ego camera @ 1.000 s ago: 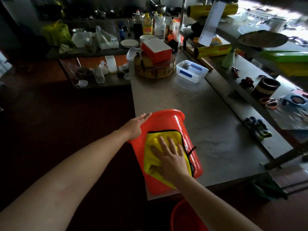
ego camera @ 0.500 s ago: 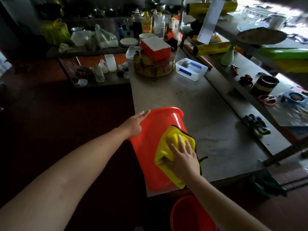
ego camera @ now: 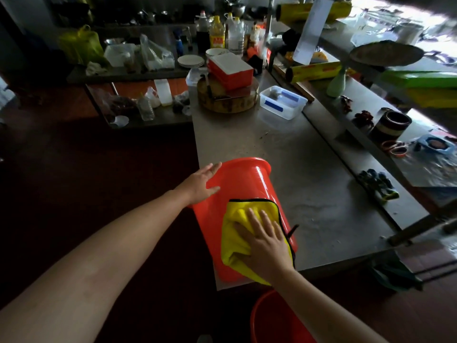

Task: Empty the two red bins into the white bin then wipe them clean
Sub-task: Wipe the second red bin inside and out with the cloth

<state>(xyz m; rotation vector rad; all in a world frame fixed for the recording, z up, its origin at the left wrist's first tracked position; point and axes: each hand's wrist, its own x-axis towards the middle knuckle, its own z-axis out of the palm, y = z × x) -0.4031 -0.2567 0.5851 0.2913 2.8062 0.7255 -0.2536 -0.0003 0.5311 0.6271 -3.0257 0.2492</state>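
**Right hand** (ego camera: 265,240): lies flat with fingers straight and slightly spread, pressing a yellow cloth (ego camera: 233,215) against the upturned side wall of a red bin (ego camera: 247,184).

**Left hand** (ego camera: 201,181): fingers straight and close together, resting against the bin's left flank near its far end. Neither hand curls round anything.

**Bin:** lies on its side at the near left corner of a steel table (ego camera: 309,174). Its long axis runs from the near table edge away from the person, with the lipped end pointing away.

**Surroundings:** a second red bin (ego camera: 269,318) sits below the near table edge, only partly in view. Farther along the table stand a clear plastic container (ego camera: 282,102) and a round wooden block (ego camera: 227,102).
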